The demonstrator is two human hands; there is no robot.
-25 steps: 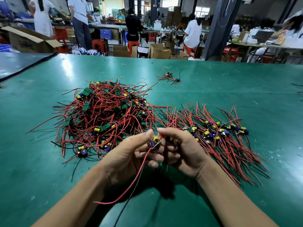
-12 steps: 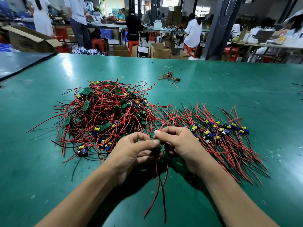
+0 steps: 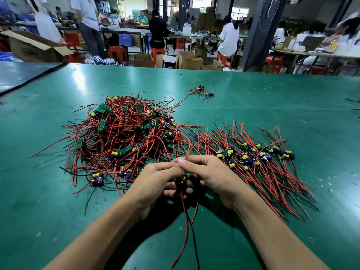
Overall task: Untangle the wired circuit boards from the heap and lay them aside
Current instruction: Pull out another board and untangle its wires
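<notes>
- The left hand [image 3: 155,180] and the right hand [image 3: 212,176] meet at 6 o'clock on the green tabletop [image 3: 272,106], backs up, with the thumb tips touching.
- Between them is a small circuit board [image 3: 182,180], dark with a yellow part showing. The fingers [image 3: 171,190] of both hands curl in round it and hide most of it.
- At the thumb tips a red wire end [image 3: 191,149] is pinched and runs off toward 12 o'clock.
- The board's other leads [image 3: 185,221], red and black, hang toward 6 o'clock between the forearms.
- The heap [image 3: 124,137] lies at 10 o'clock from the hands. It is a tangle of red and black wires with green boards and yellow and blue parts showing through it.
- The laid-aside boards [image 3: 253,158] lie at 2 o'clock from the hands, roughly in a row. Their wires fan out toward 12 and toward 5 o'clock, and some pass under the right wrist.
- The two groups touch where their wires cross, at 12 o'clock from the hands.
- A stray board [image 3: 200,90] with loose wires lies far off at 12 o'clock, well apart from both groups.
- A small yellow ring [image 3: 144,91] lies just beyond the heap's far edge.
- Behind the tabletop, people work at benches among cardboard boxes [image 3: 189,60] and red stools.
</notes>
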